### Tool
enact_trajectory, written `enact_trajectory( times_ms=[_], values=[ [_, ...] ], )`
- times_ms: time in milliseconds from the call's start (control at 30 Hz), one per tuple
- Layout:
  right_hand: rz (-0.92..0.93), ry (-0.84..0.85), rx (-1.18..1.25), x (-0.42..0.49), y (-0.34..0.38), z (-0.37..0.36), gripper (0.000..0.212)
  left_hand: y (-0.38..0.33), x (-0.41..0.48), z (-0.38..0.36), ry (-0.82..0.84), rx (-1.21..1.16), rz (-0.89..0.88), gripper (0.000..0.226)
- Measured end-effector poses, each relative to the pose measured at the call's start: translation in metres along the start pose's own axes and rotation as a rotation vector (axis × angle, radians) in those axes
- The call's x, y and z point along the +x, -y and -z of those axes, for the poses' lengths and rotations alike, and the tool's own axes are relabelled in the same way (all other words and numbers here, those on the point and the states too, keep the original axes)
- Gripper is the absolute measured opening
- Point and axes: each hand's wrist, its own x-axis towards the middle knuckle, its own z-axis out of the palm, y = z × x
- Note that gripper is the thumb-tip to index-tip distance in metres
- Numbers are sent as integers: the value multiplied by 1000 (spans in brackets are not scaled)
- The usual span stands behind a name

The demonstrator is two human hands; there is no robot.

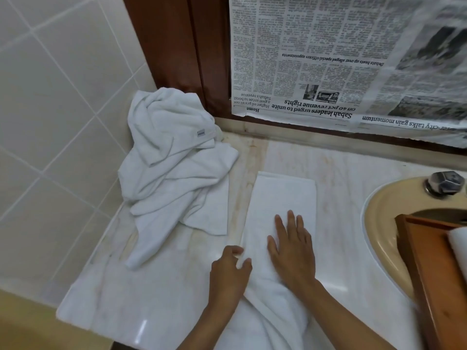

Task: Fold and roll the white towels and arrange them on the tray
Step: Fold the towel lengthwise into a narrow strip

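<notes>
- Head view: the folded towel [280, 210] lies as a long narrow strip on the marble bench [126, 299], its far end squared off and its near end bunched and wrinkled towards you.
- Your right hand [290, 251] lies flat on the strip, fingers straight and slightly spread, pressing the cloth down.
- Your left hand [228, 271] sits at the strip's left long edge, and its curled fingers appear to pinch that edge.
- The step looks like smoothing and squaring the fold before rolling. Draw the left edge straight so it lines up with the neat far end, and sweep the flat palm towards the near end to push out the creases there.
- Sort out the bunched near end first; a roll begun on wrinkled cloth is likely to come out lopsided.
- The pile of unfolded towels [171, 160] waits in the bench's far left corner against the tiled wall, just beside the strip and not touching it.
- The wooden tray [429, 261] rests over the sink basin [379, 223] at your right. It holds what looks like one rolled towel [458, 246], cut off by the frame edge; the rest of the tray's inside is out of sight.
</notes>
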Motion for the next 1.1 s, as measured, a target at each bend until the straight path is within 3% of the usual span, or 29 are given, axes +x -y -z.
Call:
enact_trajectory(
  times_ms=[133, 300, 500, 633, 833, 967, 1100],
  values=[
    [0, -47, -17, -33, -11, -7, 68, 12, -35, 0, 98, -23, 47, 33],
    [-41, -53, -30, -33, -8, -6, 70, 13, -72, -9, 237, -73, 135, 16],
    [-48, -41, 5, -36, -8, -5, 71, 10, -105, -33, 407, -117, 227, 14],
    [-40, -43, 10, -36, -9, -5, 69, 4, -119, -47, 446, -244, 356, 16],
    [-19, -70, 3, -35, -10, -4, 69, -1, -125, -34, 484, -664, 602, 34],
    [-13, -50, -8, -34, -12, -6, 66, 12, -130, -18, 506, -661, 623, 39],
    [-9, -66, -11, -35, -12, -6, 68, 38, -131, -1, 411, -536, 574, 56]
  ],
)
